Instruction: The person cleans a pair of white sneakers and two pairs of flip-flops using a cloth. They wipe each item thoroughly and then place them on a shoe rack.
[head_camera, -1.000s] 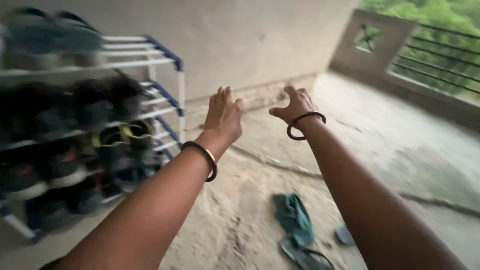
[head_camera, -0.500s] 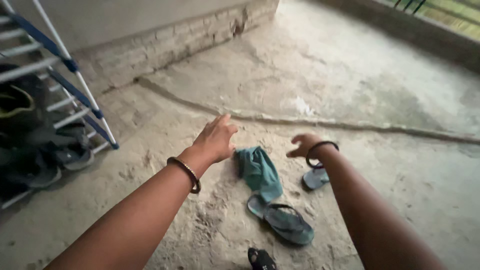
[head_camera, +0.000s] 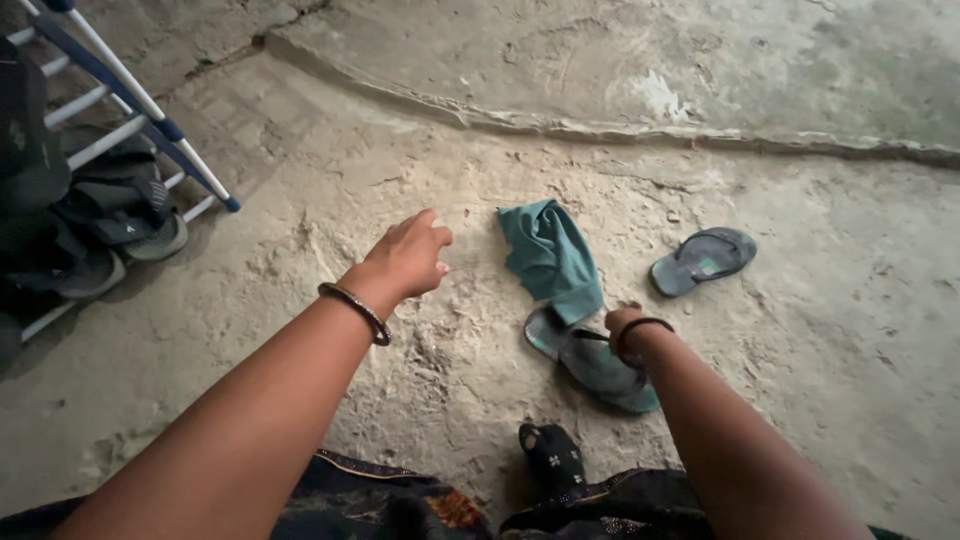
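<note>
Two hands reach down: the right hand (head_camera: 622, 322) curls onto a teal flip-flop (head_camera: 592, 362) beside a teal cloth (head_camera: 550, 255); the left hand (head_camera: 408, 256) hovers loosely curled, empty.

No packages, signs or screens showing anywhere in frame. Closest thing to a label: a small pale green patch on the insole of the grey rubber flip-flop (head_camera: 703, 261) lying right of the teal cloth, possibly a printed mark, but it's looking too small and blurred to confirm.
</note>
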